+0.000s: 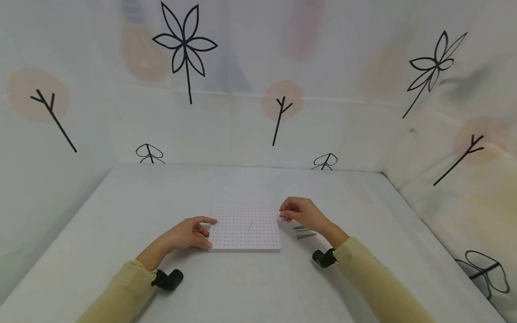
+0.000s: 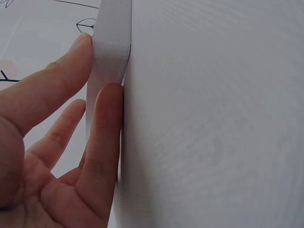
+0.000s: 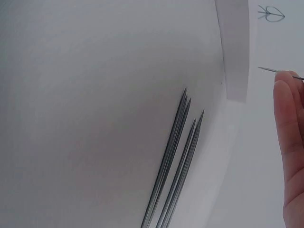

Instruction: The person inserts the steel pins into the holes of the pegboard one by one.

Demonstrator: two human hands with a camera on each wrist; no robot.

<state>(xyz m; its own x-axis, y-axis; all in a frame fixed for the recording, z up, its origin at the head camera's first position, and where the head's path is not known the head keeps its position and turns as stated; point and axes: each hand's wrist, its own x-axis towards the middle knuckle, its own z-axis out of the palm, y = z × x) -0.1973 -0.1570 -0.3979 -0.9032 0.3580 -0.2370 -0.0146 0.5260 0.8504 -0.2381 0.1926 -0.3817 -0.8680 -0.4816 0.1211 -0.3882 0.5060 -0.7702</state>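
A white board [image 1: 230, 235] with a grid of small holes lies on the table. One thin needle [image 1: 250, 225] stands in it, tilted slightly, right of the middle. At the board's left side, my left hand [image 1: 190, 233] rests its fingers along the edge; in the left wrist view the fingertips [image 2: 109, 102] touch the board's side wall [image 2: 112, 42]. Beyond the right edge, my right hand [image 1: 300, 211] pinches a pointed metal needle [image 3: 267, 69] between thumb and finger, its tip sticking out past them. Several more needles [image 3: 173, 147] lie beside the board, below this hand.
The table [image 1: 250, 287] is covered in white. Pale walls [image 1: 242, 121] with drawn plants stand behind and at both sides. A black wrist mount [image 1: 169, 279] juts from the left sleeve, another mount [image 1: 324, 258] from the right.
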